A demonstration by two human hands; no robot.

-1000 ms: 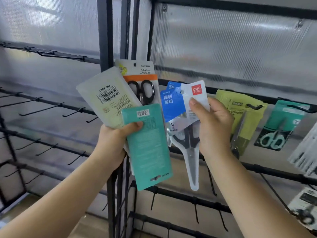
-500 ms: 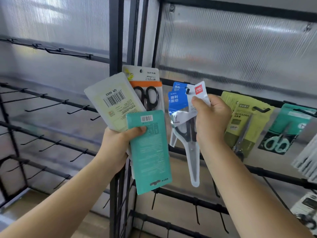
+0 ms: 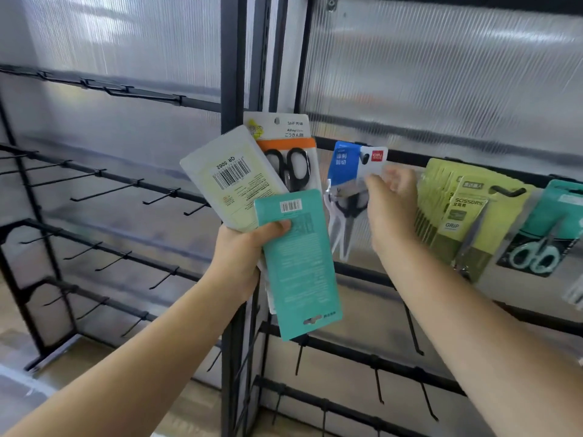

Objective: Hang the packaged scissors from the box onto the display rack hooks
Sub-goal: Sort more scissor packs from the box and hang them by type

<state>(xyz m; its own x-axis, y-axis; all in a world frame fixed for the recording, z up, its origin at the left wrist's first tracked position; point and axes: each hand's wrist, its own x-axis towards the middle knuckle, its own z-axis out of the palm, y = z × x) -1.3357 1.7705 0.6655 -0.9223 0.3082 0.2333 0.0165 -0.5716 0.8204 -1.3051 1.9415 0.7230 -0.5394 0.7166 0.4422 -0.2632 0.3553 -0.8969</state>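
Observation:
My left hand (image 3: 243,250) grips a fan of three scissor packs: a pale yellow-green pack (image 3: 230,184) with its barcode side showing, an orange-banded pack (image 3: 290,165) with black scissors, and a teal pack (image 3: 299,263) in front, back side out. A blue and white pack (image 3: 344,162) of black-handled scissors hangs on the rack's rail, with a hook tip showing through its hole. My right hand (image 3: 391,209) is blurred just right of that pack, its fingers loose beside it and its thumb near the pack's edge.
Several green scissor packs (image 3: 473,216) and a teal pack (image 3: 549,234) hang to the right. A black upright post (image 3: 232,58) stands behind my left hand. Bare hooks (image 3: 110,190) line the left rack's rails, and more bare hooks (image 3: 413,332) hang below.
My right hand carried the blue and white pack up to the rail, put it on the hook and loosened its pinch. My left hand kept its three packs and barely moved.

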